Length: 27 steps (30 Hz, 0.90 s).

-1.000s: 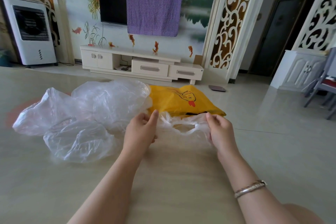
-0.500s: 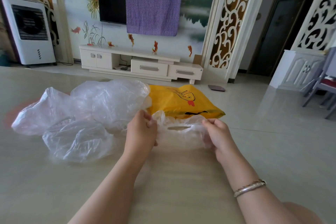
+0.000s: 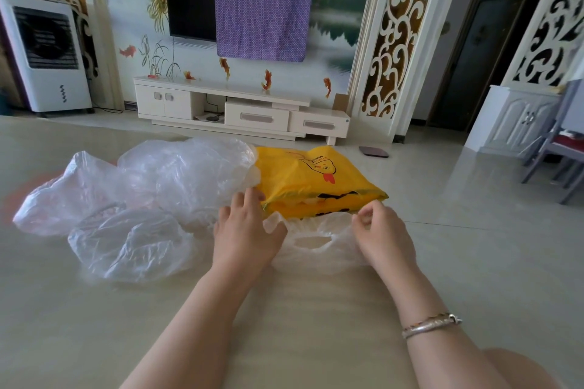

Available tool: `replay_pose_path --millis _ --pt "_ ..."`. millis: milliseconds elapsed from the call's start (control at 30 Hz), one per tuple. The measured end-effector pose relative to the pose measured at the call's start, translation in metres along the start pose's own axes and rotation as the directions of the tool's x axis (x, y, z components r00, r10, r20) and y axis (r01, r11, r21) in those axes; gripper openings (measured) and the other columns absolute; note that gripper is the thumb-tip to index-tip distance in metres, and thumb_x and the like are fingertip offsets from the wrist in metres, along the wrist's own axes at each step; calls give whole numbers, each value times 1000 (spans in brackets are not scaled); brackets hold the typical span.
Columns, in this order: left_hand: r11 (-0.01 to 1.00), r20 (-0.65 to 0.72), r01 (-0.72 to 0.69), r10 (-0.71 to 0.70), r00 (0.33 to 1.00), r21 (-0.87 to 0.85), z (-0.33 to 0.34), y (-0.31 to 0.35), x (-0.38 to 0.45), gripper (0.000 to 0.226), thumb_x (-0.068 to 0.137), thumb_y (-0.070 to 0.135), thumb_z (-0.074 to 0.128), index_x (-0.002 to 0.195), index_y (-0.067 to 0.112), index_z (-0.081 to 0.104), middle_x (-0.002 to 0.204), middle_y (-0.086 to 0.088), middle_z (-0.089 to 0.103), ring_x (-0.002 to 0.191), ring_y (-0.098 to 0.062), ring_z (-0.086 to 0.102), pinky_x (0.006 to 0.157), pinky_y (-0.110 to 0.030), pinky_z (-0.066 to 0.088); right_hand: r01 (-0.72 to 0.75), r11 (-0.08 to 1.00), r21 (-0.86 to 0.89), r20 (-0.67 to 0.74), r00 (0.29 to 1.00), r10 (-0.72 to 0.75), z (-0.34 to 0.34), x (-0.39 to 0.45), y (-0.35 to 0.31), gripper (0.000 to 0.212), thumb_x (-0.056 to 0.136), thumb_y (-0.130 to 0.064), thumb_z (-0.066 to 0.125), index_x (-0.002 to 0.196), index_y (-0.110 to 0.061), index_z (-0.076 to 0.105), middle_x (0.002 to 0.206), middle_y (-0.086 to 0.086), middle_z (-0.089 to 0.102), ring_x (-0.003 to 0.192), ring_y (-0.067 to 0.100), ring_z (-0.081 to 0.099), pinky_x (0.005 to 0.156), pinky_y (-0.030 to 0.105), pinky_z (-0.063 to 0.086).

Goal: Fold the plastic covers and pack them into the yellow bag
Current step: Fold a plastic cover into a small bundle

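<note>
Clear plastic cover (image 3: 311, 238) lay unfolded on the surface (image 3: 300, 309) just before the yellow bag (image 3: 311, 181), our left hand (image 3: 245, 232) pressing it with straight fingers, our right hand (image 3: 384, 232) pinching its edge; three crumpled covers (image 3: 151, 196) at left remained untouched, so we judged most work undone.

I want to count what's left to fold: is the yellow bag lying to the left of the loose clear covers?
No. The yellow bag lies to the right of the heaped clear covers.
</note>
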State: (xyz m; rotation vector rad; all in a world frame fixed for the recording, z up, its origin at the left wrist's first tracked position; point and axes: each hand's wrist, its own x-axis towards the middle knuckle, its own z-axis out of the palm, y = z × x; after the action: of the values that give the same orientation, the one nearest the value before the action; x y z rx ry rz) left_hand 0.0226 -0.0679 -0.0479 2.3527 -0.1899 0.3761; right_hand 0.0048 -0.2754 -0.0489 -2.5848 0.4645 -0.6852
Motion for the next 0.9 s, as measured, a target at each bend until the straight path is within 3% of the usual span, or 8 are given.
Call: replay_pose_path --millis 100,200,300,433,600,733,800,900 --pt "967 -91 -243 236 968 -80 1 2 2 30 89 22 60 118 26 56 120 8 52 113 -19 42 94 -34 37 220 967 129 -21 975 -219 -3 -1 -4 16 96 -20 54 111 -20 60 113 -3 57 107 15 53 85 20 45" --pt "914 118 -405 400 909 24 8 -2 3 26 93 25 57 118 26 64 124 9 61 121 -19 47 99 -37 39 298 931 210 222 913 -343 0 -8 -12 29 100 -23 48 128 -25 56 131 -8 54 117 8 50 89 13 39" --pt "893 388 -411 317 865 186 15 -7 0 45 97 45 45 139 29 47 151 11 39 142 -16 28 115 -34 24 275 955 110 519 804 -291 4 -9 -10 47 104 -31 36 151 -24 30 158 -6 25 145 14 25 116 30 23" --pt "867 506 -414 234 830 278 15 -7 -4 72 96 60 32 155 28 9 162 14 4 149 -11 -1 121 -40 0 308 941 -136 642 751 -153 2 -3 3 57 105 -44 20 156 -27 2 162 -11 -7 150 12 -8 121 40 -2" --pt "901 483 -391 262 835 186 16 -8 -4 75 91 64 42 153 32 15 161 15 10 149 -13 5 121 -42 4 271 962 -35 565 800 -204 -2 -5 4 59 102 -48 30 155 -25 16 163 -8 5 150 11 -4 121 39 2" --pt "944 273 -306 328 904 -119 5 0 -2 53 76 57 71 121 34 56 129 16 46 122 -14 34 106 -31 32 242 913 328 296 892 -343 -13 -5 1 26 95 -37 57 120 -32 59 132 -15 51 124 -3 43 101 18 34" --pt "947 301 -278 316 900 -163 0 1 -2 45 68 56 77 104 34 61 113 19 48 111 -11 35 100 -27 34 238 890 390 225 912 -342 -17 -5 0 7 94 -28 60 99 -29 64 110 -13 60 102 -11 52 86 6 37" --pt "959 455 -277 272 848 -56 0 -2 -2 50 61 60 80 100 36 59 109 22 45 110 -7 34 100 -26 33 196 878 437 204 929 -310 -17 -3 0 13 95 -21 57 86 -24 66 90 -12 65 85 -6 57 73 10 41"
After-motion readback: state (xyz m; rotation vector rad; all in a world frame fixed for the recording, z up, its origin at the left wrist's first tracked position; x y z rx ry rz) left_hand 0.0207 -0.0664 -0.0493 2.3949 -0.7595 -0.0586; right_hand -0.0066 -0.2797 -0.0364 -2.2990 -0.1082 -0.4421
